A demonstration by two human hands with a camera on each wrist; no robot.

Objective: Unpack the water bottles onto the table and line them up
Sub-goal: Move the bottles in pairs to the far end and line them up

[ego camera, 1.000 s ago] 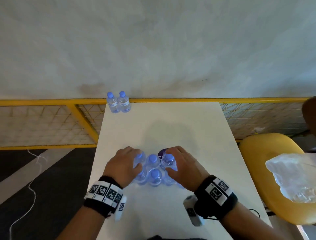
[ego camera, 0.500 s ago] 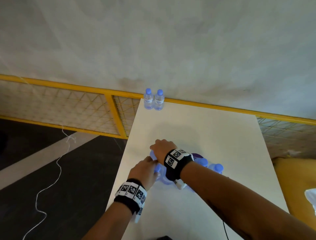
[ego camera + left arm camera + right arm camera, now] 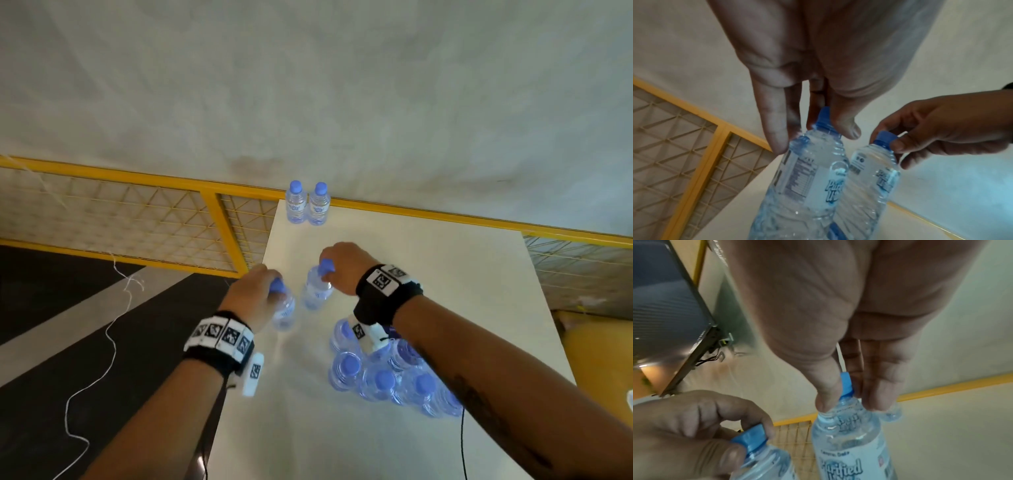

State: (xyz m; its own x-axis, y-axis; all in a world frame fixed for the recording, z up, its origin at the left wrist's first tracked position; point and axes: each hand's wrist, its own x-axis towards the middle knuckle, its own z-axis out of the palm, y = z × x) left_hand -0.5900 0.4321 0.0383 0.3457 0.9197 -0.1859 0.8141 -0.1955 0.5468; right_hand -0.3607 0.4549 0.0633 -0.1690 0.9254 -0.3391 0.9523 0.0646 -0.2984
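My left hand (image 3: 255, 289) pinches the blue cap of a clear water bottle (image 3: 284, 311) and holds it above the white table (image 3: 445, 281) near its left edge. My right hand (image 3: 342, 265) pinches the cap of a second bottle (image 3: 315, 291) just to the right of the first. In the left wrist view both bottles (image 3: 807, 178) (image 3: 869, 178) hang side by side, tilted. The right wrist view shows my right hand's bottle (image 3: 849, 443) held by the cap between thumb and fingers. A cluster of several blue-capped bottles (image 3: 383, 377) stands under my right forearm. Two bottles (image 3: 308, 205) stand at the table's far left corner.
A yellow railing with wire mesh (image 3: 137, 219) runs behind the table and to its left. A yellow chair (image 3: 599, 349) stands at the right. Dark floor with a white cord (image 3: 109, 329) lies left of the table. Thin black cables (image 3: 462, 442) hang over the table's near edge.
Both hands have pulled a bottle each out of the cluster by the cap and carried them up and away toward the far left. The view has shifted left.
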